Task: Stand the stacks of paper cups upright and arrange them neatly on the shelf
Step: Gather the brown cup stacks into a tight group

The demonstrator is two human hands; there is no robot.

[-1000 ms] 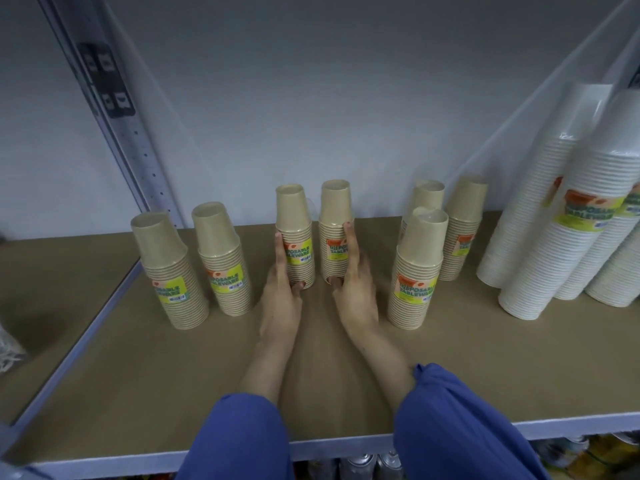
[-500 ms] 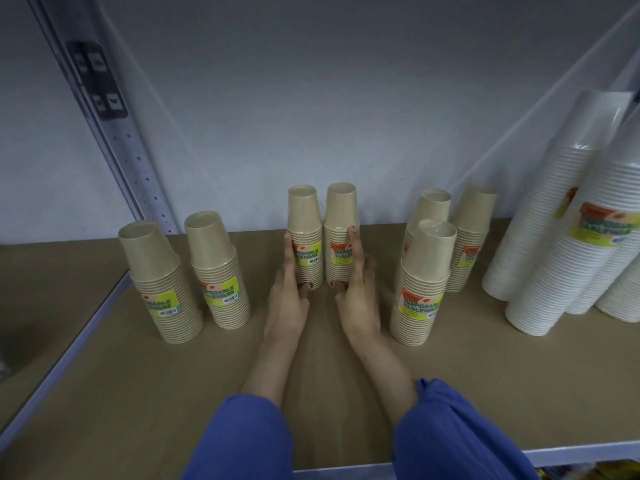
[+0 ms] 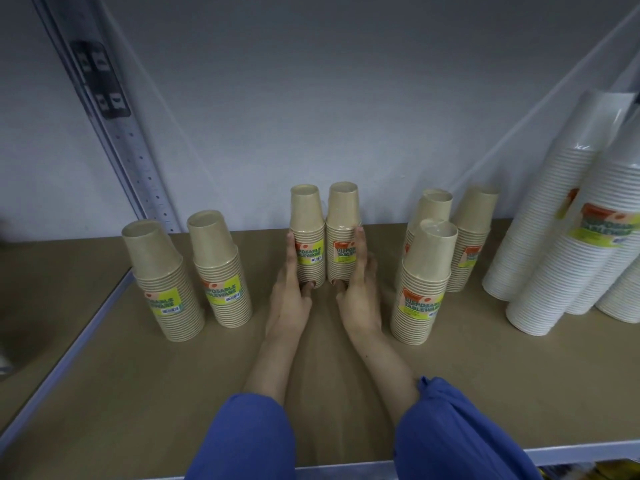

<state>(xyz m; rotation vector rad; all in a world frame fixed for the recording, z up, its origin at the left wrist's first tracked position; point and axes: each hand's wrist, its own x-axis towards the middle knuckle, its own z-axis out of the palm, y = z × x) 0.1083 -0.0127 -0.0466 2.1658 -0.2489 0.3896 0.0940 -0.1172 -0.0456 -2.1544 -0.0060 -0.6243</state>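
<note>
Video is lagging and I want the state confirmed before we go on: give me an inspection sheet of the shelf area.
Surface: brown shelf board, grey front edge.
Job's things: all seven upright: left pair of brown stacks, middle pair side by side, three on the right, one in front.
Clutter: white cup stacks far right, appearing tilted.
Hands: left hand and right hand, fingers straight against the middle pair's outer sides.
Cables: nothing seen.
Surroundings: grey wall, perforated post at left; blurred items below the shelf.
</note>
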